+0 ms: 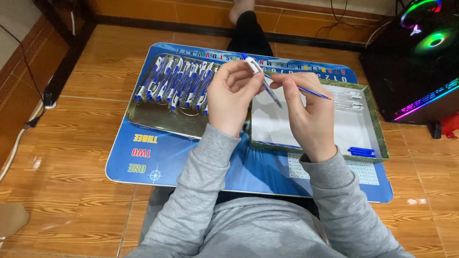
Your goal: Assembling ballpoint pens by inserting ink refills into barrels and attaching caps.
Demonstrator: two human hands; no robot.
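My left hand [232,95] holds a blue and white pen body [260,76] up above the blue lap board [162,157]. My right hand [306,112] pinches a thin blue refill [313,92] whose near end meets the pen body between my hands. A gold metal tray [153,117] at the left carries a row of several finished blue and white pens [174,83]. At the right a white-lined box [356,129] holds clear pen barrels [351,98] at its far side and blue caps [362,152] in its near right corner.
The board rests over my legs on a wooden-pattern floor [86,191]. A black computer case with coloured lights [416,57] stands at the far right. Cables [28,124] run along the left wall. A bare foot [239,9] shows at the top.
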